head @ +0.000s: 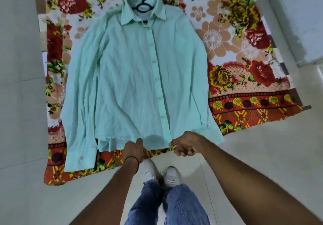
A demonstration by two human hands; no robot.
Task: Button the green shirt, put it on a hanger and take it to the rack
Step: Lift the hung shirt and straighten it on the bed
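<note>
A pale green long-sleeved shirt [129, 77] lies flat and face up on a flowered cloth, its button placket closed down the front. A dark hanger [143, 4] sits inside the collar, its hook poking out past the top. My left hand [134, 150] pinches the shirt's bottom hem near the middle. Just right of the placket, my right hand [186, 145] is curled at the same hem, fingers folded in on the fabric edge. Both sleeves lie straight down the shirt's sides.
The red and yellow flowered cloth [244, 77] covers a raised surface between pale walls. My white shoes [172, 174] and blue jeans stand on the grey tiled floor [253, 154] right at the cloth's near edge.
</note>
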